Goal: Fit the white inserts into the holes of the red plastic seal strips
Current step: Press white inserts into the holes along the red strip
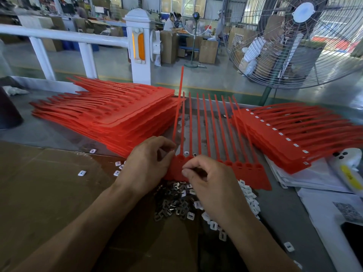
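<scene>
Left hand (146, 165): fingers curled, pinching the left end of the red seal strip (243, 173) on the desk (49, 132).
Right hand (208, 181): fingertips pinched over the strip's holes.
White inserts (249, 197): loose pile under the wrists.
Unfilled stack (110, 114): left.
Filled stack (290, 138): right.
Fan (306, 36): behind.

Left hand (146, 163) and right hand (208, 179) cover near-left end of red seal strip (245, 171), so can't tell if either pinches white insert. Fan (306, 42) cut off at right edge. QR sheet (347, 212) too blurry to read, also clipped right.
</scene>
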Action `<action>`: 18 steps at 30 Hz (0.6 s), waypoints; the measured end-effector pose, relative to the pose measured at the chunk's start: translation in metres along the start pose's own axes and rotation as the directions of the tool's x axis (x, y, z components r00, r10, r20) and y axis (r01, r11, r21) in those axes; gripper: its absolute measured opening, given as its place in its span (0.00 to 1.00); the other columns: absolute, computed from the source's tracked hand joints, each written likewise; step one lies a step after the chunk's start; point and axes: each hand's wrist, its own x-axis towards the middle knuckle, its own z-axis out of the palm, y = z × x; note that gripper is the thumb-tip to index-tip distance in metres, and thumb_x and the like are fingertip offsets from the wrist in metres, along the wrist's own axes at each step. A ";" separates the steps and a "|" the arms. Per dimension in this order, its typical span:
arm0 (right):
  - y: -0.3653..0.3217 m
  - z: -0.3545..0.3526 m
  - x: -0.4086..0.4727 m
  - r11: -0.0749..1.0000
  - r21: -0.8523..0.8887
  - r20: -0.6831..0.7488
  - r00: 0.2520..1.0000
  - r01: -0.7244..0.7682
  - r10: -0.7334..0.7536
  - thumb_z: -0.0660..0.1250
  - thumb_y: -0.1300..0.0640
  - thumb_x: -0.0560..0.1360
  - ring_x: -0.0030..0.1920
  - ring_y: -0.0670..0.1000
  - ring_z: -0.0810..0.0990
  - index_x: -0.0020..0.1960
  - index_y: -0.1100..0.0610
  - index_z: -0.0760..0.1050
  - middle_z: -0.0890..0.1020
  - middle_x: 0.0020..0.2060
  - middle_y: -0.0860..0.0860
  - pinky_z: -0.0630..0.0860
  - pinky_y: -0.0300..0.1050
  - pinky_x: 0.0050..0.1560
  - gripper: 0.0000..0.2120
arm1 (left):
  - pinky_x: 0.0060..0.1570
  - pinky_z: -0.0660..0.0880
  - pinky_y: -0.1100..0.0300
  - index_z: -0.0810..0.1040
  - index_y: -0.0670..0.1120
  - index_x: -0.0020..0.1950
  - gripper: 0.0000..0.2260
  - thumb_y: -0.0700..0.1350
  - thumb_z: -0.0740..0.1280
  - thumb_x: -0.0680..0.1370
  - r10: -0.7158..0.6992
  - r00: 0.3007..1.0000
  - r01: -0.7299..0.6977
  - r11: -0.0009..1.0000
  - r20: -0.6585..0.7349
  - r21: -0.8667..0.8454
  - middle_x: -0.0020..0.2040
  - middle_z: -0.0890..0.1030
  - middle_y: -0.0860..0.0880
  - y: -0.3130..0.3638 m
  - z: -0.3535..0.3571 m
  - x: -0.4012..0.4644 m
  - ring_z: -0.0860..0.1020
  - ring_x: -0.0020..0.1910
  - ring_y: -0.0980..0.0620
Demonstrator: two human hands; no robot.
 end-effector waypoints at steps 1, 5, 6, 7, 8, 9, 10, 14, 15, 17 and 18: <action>0.000 -0.002 0.000 0.998 0.056 -0.004 0.999 -0.043 0.043 0.72 0.54 0.80 0.36 0.45 0.82 0.48 0.45 0.82 0.84 0.37 0.42 0.77 0.39 0.35 0.04 | 0.44 0.75 0.64 0.83 0.55 0.53 0.07 0.45 0.72 0.77 0.024 1.000 -0.024 0.999 0.002 -0.035 0.46 0.81 0.59 0.002 -0.001 0.000 0.79 0.45 0.60; 0.001 -0.010 0.005 0.955 0.260 -0.027 0.988 -0.142 0.154 0.70 0.49 0.80 0.43 0.39 0.83 0.47 0.43 0.82 0.86 0.42 0.39 0.75 0.30 0.42 0.04 | 0.37 0.73 0.71 0.83 0.54 0.52 0.07 0.41 0.72 0.78 0.097 0.990 -0.071 0.968 0.097 -0.242 0.43 0.82 0.62 0.012 -0.003 -0.002 0.79 0.38 0.65; 0.001 -0.012 0.006 0.939 0.304 -0.019 0.985 -0.158 0.172 0.69 0.49 0.80 0.42 0.40 0.83 0.48 0.43 0.82 0.86 0.43 0.40 0.76 0.32 0.43 0.04 | 0.40 0.74 0.69 0.83 0.53 0.52 0.07 0.41 0.72 0.78 0.133 0.984 -0.099 0.961 0.118 -0.257 0.44 0.83 0.61 0.014 -0.003 -0.003 0.81 0.41 0.62; 0.001 -0.013 0.006 0.925 0.338 -0.008 0.982 -0.175 0.189 0.69 0.48 0.81 0.42 0.40 0.83 0.48 0.42 0.82 0.87 0.43 0.42 0.76 0.35 0.43 0.04 | 0.43 0.77 0.63 0.83 0.52 0.53 0.07 0.40 0.72 0.78 0.165 0.977 -0.123 0.953 0.133 -0.278 0.46 0.83 0.59 0.015 -0.003 -0.003 0.82 0.45 0.58; 0.001 -0.014 0.006 0.913 0.361 0.003 0.980 -0.189 0.201 0.69 0.47 0.81 0.40 0.41 0.83 0.49 0.42 0.82 0.87 0.43 0.43 0.76 0.37 0.43 0.04 | 0.46 0.78 0.57 0.83 0.51 0.53 0.07 0.40 0.72 0.78 0.187 0.972 -0.136 0.943 0.144 -0.304 0.48 0.84 0.57 0.016 -0.004 -0.004 0.82 0.48 0.53; 0.000 -0.015 0.006 0.905 0.377 0.012 0.978 -0.199 0.210 0.68 0.47 0.81 0.39 0.41 0.82 0.49 0.42 0.82 0.87 0.43 0.44 0.76 0.37 0.41 0.05 | 0.48 0.78 0.53 0.83 0.50 0.53 0.07 0.39 0.72 0.78 0.202 0.968 -0.143 0.933 0.151 -0.331 0.48 0.84 0.55 0.017 -0.004 -0.004 0.83 0.48 0.50; 0.000 -0.015 0.006 0.896 0.393 0.016 0.976 -0.205 0.217 0.69 0.48 0.81 0.38 0.40 0.82 0.48 0.43 0.83 0.87 0.42 0.45 0.77 0.36 0.39 0.05 | 0.48 0.78 0.49 0.83 0.49 0.54 0.08 0.38 0.72 0.78 0.217 0.964 -0.150 0.922 0.155 -0.357 0.48 0.84 0.54 0.018 -0.004 -0.004 0.83 0.48 0.49; -0.001 -0.015 0.006 0.881 0.423 0.028 0.974 -0.214 0.223 0.69 0.48 0.80 0.35 0.41 0.80 0.46 0.45 0.83 0.86 0.39 0.46 0.76 0.34 0.36 0.06 | 0.49 0.79 0.43 0.83 0.48 0.57 0.10 0.37 0.72 0.78 0.266 0.950 -0.177 0.891 0.164 -0.418 0.48 0.84 0.50 0.019 -0.005 -0.006 0.83 0.49 0.46; -0.001 -0.015 0.006 0.881 0.423 0.029 0.975 -0.214 0.222 0.69 0.49 0.80 0.35 0.40 0.80 0.46 0.46 0.83 0.85 0.37 0.46 0.76 0.33 0.36 0.06 | 0.49 0.79 0.43 0.83 0.48 0.57 0.10 0.37 0.72 0.78 0.280 0.945 -0.188 0.886 0.167 -0.424 0.48 0.84 0.49 0.019 -0.005 -0.005 0.83 0.49 0.46; 0.000 -0.015 0.006 0.877 0.431 0.030 0.975 -0.212 0.221 0.70 0.49 0.81 0.34 0.41 0.79 0.46 0.46 0.83 0.83 0.34 0.45 0.75 0.33 0.35 0.06 | 0.48 0.79 0.44 0.83 0.49 0.56 0.10 0.37 0.73 0.77 0.305 0.937 -0.211 0.882 0.169 -0.421 0.47 0.84 0.49 0.019 -0.004 -0.005 0.83 0.48 0.45; 0.000 -0.015 0.006 0.873 0.439 0.033 0.975 -0.213 0.221 0.70 0.49 0.81 0.34 0.41 0.79 0.46 0.47 0.83 0.83 0.33 0.45 0.76 0.34 0.35 0.06 | 0.47 0.79 0.46 0.83 0.50 0.56 0.10 0.38 0.73 0.77 0.314 0.934 -0.224 0.884 0.167 -0.411 0.47 0.84 0.50 0.019 -0.004 -0.005 0.83 0.47 0.46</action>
